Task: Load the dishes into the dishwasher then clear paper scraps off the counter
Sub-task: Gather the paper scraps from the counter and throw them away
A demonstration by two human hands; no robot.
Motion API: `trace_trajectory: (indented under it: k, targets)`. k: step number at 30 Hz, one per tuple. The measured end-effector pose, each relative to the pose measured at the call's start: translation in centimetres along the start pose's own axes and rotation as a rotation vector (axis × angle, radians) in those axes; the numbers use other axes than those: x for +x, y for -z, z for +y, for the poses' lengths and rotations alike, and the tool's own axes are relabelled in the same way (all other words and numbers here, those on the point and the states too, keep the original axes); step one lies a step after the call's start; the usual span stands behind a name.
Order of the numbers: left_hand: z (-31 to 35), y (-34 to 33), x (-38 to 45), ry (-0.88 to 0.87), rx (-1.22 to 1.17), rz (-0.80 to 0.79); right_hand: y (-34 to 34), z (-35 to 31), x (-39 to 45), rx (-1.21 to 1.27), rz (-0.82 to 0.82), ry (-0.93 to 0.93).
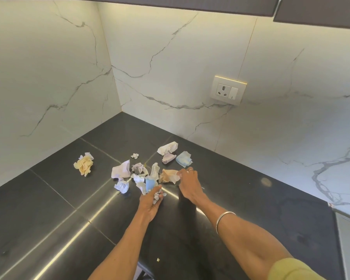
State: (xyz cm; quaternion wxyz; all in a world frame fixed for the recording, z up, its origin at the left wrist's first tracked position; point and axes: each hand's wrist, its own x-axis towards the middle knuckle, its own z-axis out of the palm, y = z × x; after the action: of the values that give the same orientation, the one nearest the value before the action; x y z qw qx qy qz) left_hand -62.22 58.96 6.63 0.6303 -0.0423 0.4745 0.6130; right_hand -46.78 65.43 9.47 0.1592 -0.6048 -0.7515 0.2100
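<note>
My left hand [152,201] curls round a small white scrap [157,196], palm up. My right hand [187,183] pinches the tan crumpled paper [168,176] w/ fingertips. Other scraps lie just beyond on the black counter [49,209]: blue piece [150,183] touching my left fingers, yellow wad [84,165] far left, light-blue piece [183,159] far right near the marble wall [190,67].

We find the main cluster of paper scraps [141,176] on the counter [49,209], before the wall corner. One crumpled wad [83,164] lies apart to the cluster's left. Three scraps [174,155] lie behind its right end. The wall socket [227,90] sits above, rightward.
</note>
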Motion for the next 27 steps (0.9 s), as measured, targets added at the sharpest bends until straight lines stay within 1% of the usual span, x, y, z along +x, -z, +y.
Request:
trace_trajectory:
  k: [2,5,7,9,10,13,15,18,23,25,27]
  targets:
    - [0.1,-0.3,0.3,0.011,0.024,-0.004,-0.4,-0.5,1.2,-0.046,0.014,-0.008]
    - [0.4,-0.5,0.6,0.013,0.069,-0.026,-1.5,-1.1,2.8,-0.159,-0.032,0.023]
    - [0.6,-0.2,0.6,0.005,0.101,-0.056,-2.4,-1.5,3.4,-0.258,-0.109,0.058]
    - [0.6,0.1,0.6,-0.018,0.119,-0.076,-3.6,-1.3,3.4,-0.289,-0.184,0.054]
    - [0.5,0.2,0.7,-0.026,0.112,-0.076,-4.0,-1.2,3.3,-0.283,-0.190,0.045]
    - [0.5,-0.4,1.0,-0.040,0.077,-0.033,-4.9,0.2,3.2,-0.197,-0.144,-0.004]
    - [0.5,-0.9,1.4,-0.049,0.060,0.003,-4.5,0.7,3.5,-0.063,-0.137,-0.051]
    - [0.2,-1.7,1.7,-0.039,0.033,0.019,-2.7,1.5,4.0,0.141,-0.099,-0.172]
    - [-0.5,-3.7,2.2,-0.014,0.057,-0.028,-1.0,2.5,5.7,0.260,0.026,-0.182]
    - [-0.7,-4.6,2.5,0.003,0.088,-0.037,-0.5,2.5,6.6,0.277,0.033,-0.207]
    - [-0.9,-5.2,2.8,0.020,0.115,-0.048,-0.4,2.6,7.4,0.287,0.000,-0.217]
